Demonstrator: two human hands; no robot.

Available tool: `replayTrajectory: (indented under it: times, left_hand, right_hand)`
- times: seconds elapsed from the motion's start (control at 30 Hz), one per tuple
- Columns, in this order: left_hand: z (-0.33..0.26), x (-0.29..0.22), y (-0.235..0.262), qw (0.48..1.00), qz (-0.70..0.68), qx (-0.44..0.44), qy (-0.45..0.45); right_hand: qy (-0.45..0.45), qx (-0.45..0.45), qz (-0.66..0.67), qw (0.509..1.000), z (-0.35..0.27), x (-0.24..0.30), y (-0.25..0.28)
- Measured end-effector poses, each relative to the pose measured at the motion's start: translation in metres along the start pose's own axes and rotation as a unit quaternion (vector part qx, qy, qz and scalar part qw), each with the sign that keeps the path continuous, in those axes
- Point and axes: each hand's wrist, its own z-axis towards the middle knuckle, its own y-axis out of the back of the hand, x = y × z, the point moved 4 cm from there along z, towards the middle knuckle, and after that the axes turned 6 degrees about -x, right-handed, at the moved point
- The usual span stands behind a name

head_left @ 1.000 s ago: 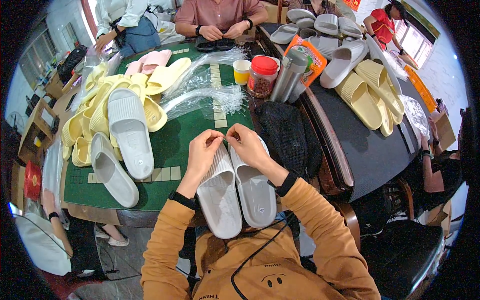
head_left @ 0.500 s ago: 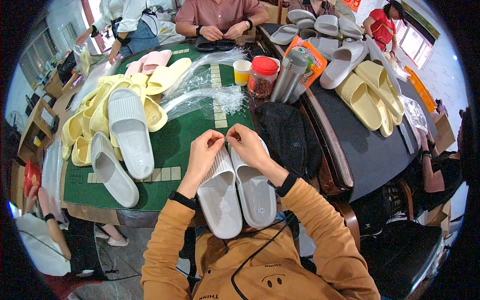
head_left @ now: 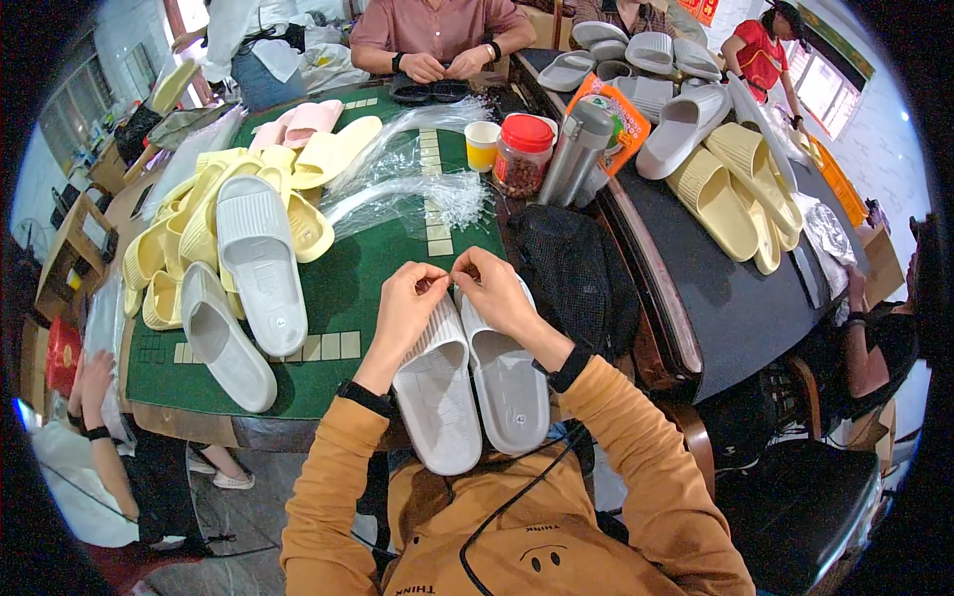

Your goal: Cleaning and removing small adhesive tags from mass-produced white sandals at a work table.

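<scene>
A pair of light grey slippers lies side by side in front of me at the table's near edge, the left slipper (head_left: 437,409) beside the right slipper (head_left: 509,392). Above their strap ends, my left hand (head_left: 405,310) and my right hand (head_left: 502,300) meet fingertip to fingertip. Both are closed in a pinch; whatever lies between the fingers is too small to make out. Further left, a grey slipper (head_left: 263,268) rests on a heap of yellow slippers (head_left: 199,223), with another grey slipper (head_left: 224,343) leaning below it.
Thin clear plastic strips (head_left: 407,204) spread over the green mat (head_left: 328,397). Beyond stand a paper cup (head_left: 482,147), a red-lidded jar (head_left: 523,154) and a steel flask (head_left: 576,154). A black mesh bag (head_left: 571,268) lies right of my hands. More slippers (head_left: 740,164) cover the black table. Co-workers sit and stand around.
My hands stay pinched together, with only a slight shift of the fingers. Around me, co-workers at the left and right have moved their arms; one at the far left now lifts a yellow slipper.
</scene>
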Motion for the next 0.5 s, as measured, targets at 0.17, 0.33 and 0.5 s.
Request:
replayTrajectory:
  times: [0.17,0.33,0.5]
  left_hand:
    - [0.0007,0.0014,0.0010,1.000,0.000,-0.021,-0.011]
    - [0.0001,-0.0015,0.0014,1.000,-0.004,-0.030,-0.008]
    - [0.0011,0.0031,-0.0005,0.999,-0.035,-0.013,0.016]
  right_hand:
    - [0.005,0.004,0.005,1.000,-0.0003,0.0037,0.0000]
    - [0.000,0.001,0.000,1.000,0.0006,0.0021,0.0005]
    - [-0.004,0.003,0.005,1.000,0.0003,0.0039,0.0017]
